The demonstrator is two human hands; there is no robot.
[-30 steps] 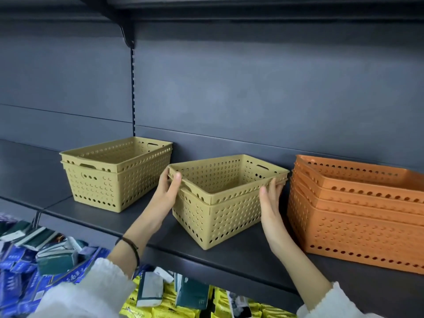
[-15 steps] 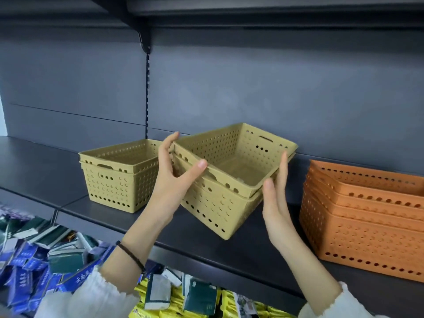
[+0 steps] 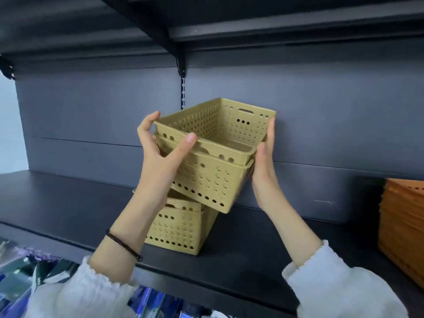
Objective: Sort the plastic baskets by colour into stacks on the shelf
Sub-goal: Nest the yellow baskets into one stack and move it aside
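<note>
Nested yellow baskets [image 3: 213,157] now higher, above shelf stack [image 3: 181,226], clasped between left hand [image 3: 160,157] and right hand [image 3: 263,161].

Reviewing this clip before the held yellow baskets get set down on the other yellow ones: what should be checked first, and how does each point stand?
1. Grip: left hand and right hand clasp opposite sides of the held yellow baskets: ok.
2. Colour match: the yellow stack on the shelf is the same colour: ok.
3. Level: the held pair tilts, near corner low: not ok.
4. Alignment: the held pair sits right of the shelf stack and is turned relative to it: not ok.
5. Shelf stack's opening clear: hidden by the held baskets and left arm: cannot tell.
6. Orange stack stands clear at the right: ok.
</note>
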